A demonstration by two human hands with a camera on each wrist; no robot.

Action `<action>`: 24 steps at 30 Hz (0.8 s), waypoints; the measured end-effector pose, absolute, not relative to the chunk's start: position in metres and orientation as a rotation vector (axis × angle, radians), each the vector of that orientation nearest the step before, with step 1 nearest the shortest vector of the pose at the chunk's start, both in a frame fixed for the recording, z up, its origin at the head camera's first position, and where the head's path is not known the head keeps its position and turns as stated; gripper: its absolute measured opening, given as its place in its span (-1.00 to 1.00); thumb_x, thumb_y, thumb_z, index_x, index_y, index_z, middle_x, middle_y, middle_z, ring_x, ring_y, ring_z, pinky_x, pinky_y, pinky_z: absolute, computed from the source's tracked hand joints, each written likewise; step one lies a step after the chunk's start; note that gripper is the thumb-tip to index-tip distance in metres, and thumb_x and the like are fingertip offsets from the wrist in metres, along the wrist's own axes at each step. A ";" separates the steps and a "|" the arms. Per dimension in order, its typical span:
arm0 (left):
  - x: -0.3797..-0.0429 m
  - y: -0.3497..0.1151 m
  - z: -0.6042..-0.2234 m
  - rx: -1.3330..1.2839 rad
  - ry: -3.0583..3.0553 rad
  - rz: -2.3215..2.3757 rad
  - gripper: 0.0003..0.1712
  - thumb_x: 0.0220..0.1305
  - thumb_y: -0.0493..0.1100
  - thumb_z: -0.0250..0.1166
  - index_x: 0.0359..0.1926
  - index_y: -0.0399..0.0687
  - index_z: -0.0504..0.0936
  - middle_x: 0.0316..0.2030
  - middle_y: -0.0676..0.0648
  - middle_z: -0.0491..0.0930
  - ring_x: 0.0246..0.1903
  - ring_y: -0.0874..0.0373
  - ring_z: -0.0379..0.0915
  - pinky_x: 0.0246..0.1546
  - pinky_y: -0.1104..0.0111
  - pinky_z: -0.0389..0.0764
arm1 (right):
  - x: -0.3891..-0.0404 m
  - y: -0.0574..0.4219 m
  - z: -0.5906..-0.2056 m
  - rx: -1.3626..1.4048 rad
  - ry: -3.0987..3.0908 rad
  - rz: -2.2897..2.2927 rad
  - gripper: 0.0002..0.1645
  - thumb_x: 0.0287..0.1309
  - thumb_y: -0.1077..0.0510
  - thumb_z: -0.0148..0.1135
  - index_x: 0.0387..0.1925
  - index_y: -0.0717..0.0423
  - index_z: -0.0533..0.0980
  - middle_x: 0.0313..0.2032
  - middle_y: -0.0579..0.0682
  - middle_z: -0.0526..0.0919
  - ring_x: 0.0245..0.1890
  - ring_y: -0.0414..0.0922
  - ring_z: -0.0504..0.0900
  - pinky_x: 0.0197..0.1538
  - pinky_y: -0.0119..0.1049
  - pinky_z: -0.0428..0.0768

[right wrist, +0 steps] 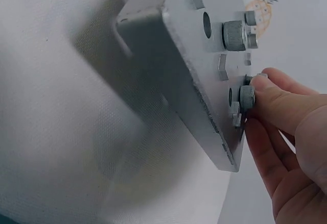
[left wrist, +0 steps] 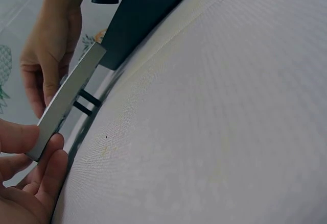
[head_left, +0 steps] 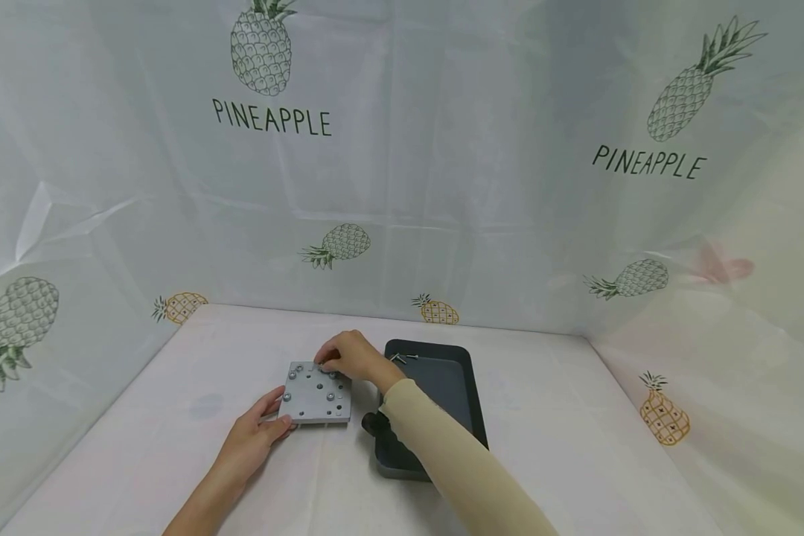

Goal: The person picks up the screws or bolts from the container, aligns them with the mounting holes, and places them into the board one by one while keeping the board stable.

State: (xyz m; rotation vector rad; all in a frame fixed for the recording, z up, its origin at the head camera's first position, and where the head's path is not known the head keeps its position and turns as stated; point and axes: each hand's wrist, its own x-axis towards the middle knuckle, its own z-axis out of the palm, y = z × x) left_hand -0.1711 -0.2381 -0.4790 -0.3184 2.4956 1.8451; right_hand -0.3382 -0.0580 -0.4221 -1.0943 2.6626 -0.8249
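A grey metal plate (head_left: 315,406) with holes and several socket-head bolts (right wrist: 235,35) is held slightly above the table. My left hand (head_left: 246,441) grips its near left corner, thumb on top and fingers underneath, as the left wrist view shows. Over the far edge, my right hand (head_left: 355,356) pinches a small bolt at the plate's face with thumb and fingertips; the fingers partly hide it. Two dark bolt shanks (left wrist: 87,99) stick out from the plate's underside.
A dark tray (head_left: 477,406) lies right of the plate, under my right forearm. Several loose bolts (head_left: 402,358) lie at its far end. A black rounded object (head_left: 374,424) sticks out over its left side. A pineapple-print sheet (head_left: 482,246) hangs behind the table.
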 end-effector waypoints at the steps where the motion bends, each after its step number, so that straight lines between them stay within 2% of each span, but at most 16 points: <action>1: -0.171 -0.238 -0.479 -0.320 2.497 1.843 -0.22 0.55 -0.15 0.26 0.66 -0.07 0.18 0.52 -0.38 0.29 0.14 0.07 0.67 0.28 0.20 0.54 | -0.338 -0.058 -0.422 -1.089 2.666 -0.820 -0.84 0.38 0.18 0.42 -0.08 -0.06 0.82 -0.16 -0.25 0.81 -0.25 -0.35 0.57 -0.08 -0.51 0.58; 3: -0.171 -0.238 -0.479 -0.316 2.496 1.845 -0.22 0.55 -0.15 0.26 0.66 -0.07 0.18 0.52 -0.38 0.30 0.15 0.07 0.67 0.28 0.21 0.54 | -0.336 -0.059 -0.421 -1.078 2.670 -0.810 -0.83 0.39 0.18 0.42 -0.07 -0.06 0.82 -0.16 -0.25 0.81 -0.25 -0.36 0.58 -0.07 -0.51 0.58; 8: -0.171 -0.238 -0.479 -0.309 2.496 1.848 -0.22 0.56 -0.15 0.26 0.66 -0.07 0.18 0.51 -0.38 0.31 0.14 0.07 0.67 0.13 0.44 0.56 | -0.331 -0.057 -0.414 -1.057 2.654 -0.798 -0.79 0.40 0.18 0.41 0.00 -0.02 0.80 -0.13 -0.21 0.82 -0.24 -0.37 0.59 -0.06 -0.52 0.60; 11: -0.171 -0.238 -0.479 -0.316 2.495 1.844 -0.22 0.55 -0.15 0.26 0.66 -0.06 0.19 0.52 -0.37 0.30 0.15 0.07 0.67 0.08 0.50 0.57 | -0.328 -0.051 -0.408 -1.072 2.639 -0.804 -0.74 0.39 0.16 0.42 0.07 0.02 0.77 -0.12 -0.17 0.80 -0.22 -0.34 0.62 -0.07 -0.49 0.62; 13: -0.172 -0.237 -0.479 -0.319 2.494 1.844 -0.22 0.55 -0.15 0.26 0.66 -0.06 0.18 0.52 -0.37 0.29 0.17 0.06 0.66 0.13 0.45 0.59 | -0.327 -0.044 -0.404 -1.095 2.638 -0.814 -0.71 0.40 0.15 0.42 0.11 0.04 0.75 -0.10 -0.15 0.80 -0.19 -0.31 0.66 -0.07 -0.47 0.64; 18: -0.172 -0.237 -0.479 -0.323 2.504 1.842 -0.22 0.55 -0.16 0.26 0.66 -0.07 0.18 0.52 -0.38 0.30 0.17 0.05 0.66 0.30 0.17 0.58 | -0.332 -0.018 -0.395 -1.114 2.670 -0.898 -0.70 0.43 0.15 0.39 0.13 0.07 0.73 -0.06 -0.10 0.79 -0.10 -0.21 0.71 -0.09 -0.41 0.67; 24: -0.173 -0.237 -0.482 -0.317 2.500 1.849 -0.21 0.55 -0.18 0.25 0.67 -0.06 0.16 0.53 -0.38 0.27 0.17 0.02 0.66 0.45 -0.10 0.38 | -0.343 0.020 -0.388 -1.069 2.704 -1.003 -0.75 0.43 0.15 0.36 0.07 0.00 0.75 -0.04 -0.09 0.79 -0.05 -0.13 0.73 -0.06 -0.32 0.71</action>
